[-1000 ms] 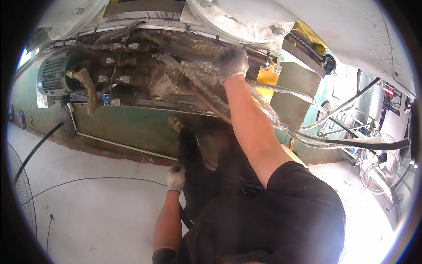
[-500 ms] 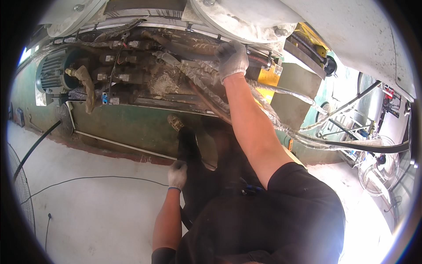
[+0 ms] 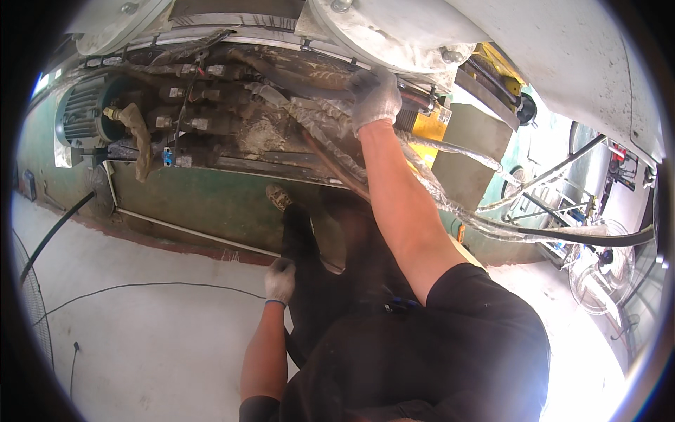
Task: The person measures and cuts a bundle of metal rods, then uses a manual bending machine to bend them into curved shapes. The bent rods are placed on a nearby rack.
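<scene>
My right hand (image 3: 377,98), in a pale knitted glove, reaches to the machine bed below a white round flange (image 3: 394,32). Its fingers curl down at the end of a dark hose (image 3: 306,88); the palm hides what they grip. Beneath that wrist run several hoses in clear, crinkled wrapping (image 3: 316,125). My left hand (image 3: 280,280), gloved too, is closed beside my left leg (image 3: 301,243), low over the floor. Whatever it may hold is hidden. My left shoe (image 3: 278,196) is near the green base of the machine.
A green finned motor (image 3: 83,116) and dirty hydraulic fittings (image 3: 186,124) fill the bed on the left. Wrapped hoses lead right to a black cable (image 3: 598,238). A thin cable (image 3: 155,284) crosses the pale floor. Fans (image 3: 601,271) stand at both sides.
My right hand stays at the same spot on the machine with its fingers curled. My left hand has barely shifted; the view has moved slightly.
</scene>
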Available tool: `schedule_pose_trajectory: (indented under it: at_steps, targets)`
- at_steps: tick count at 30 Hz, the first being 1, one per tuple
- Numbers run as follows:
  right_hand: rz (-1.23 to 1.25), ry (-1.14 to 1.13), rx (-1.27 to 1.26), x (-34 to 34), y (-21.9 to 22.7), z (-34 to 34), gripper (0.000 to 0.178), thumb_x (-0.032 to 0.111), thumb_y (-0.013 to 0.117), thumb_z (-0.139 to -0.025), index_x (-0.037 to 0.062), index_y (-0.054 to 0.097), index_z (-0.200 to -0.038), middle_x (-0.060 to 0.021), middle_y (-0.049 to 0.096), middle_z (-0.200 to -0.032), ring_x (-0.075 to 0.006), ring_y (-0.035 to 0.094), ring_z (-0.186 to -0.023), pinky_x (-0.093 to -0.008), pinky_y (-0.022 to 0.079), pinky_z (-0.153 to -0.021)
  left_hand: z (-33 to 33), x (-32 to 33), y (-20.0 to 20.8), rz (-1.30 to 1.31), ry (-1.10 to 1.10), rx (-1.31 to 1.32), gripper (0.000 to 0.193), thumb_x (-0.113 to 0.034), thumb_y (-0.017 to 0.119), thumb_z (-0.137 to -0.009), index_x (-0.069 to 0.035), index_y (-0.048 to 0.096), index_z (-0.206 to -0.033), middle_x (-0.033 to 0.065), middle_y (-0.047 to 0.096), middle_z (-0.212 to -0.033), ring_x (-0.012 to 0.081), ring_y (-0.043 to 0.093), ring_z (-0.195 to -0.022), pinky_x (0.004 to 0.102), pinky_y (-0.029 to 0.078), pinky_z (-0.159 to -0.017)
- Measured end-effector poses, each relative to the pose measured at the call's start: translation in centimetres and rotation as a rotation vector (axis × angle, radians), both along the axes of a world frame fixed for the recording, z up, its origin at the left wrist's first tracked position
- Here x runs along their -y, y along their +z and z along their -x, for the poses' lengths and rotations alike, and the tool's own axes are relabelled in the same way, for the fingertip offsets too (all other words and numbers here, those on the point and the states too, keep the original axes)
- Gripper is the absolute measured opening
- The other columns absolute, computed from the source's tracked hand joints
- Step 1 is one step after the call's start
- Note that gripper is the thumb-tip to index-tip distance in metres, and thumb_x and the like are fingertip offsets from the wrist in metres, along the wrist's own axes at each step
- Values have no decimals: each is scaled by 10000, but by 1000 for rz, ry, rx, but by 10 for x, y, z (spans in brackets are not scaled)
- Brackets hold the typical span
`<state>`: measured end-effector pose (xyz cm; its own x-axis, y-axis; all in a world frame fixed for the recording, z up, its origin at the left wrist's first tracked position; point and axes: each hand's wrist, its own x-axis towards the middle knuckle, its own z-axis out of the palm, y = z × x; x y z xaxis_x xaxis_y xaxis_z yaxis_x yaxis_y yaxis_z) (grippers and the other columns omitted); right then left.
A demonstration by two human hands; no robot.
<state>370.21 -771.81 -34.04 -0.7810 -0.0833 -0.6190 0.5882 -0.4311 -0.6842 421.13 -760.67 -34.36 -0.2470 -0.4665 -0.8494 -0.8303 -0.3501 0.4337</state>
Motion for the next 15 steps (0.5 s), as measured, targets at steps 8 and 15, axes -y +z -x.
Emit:
schedule_pose_trajectory:
  at_steps: [8, 15]
  targets:
    - [-85, 24, -21, 6, 19, -5, 210, 186, 695, -1003, 9, 645, -1104, -178, 711, -907, -329, 695, -770, -481, 601, -700, 4, 6, 2, -9, -12, 6, 223, -164, 700, -958, -11, 803, -1083, 130, 814, -1000, 234, 763, -986, 365, 579, -925]
    - [-140, -13, -53, 15, 34, -15, 231, 239, 713, -1000, 37, 676, -1106, -142, 758, -886, -290, 717, -711, -448, 558, -618, 4, 11, -1, -38, 12, -1, 234, -188, 699, -977, -5, 799, -1084, 171, 815, -1015, 281, 772, -1002, 403, 582, -927]
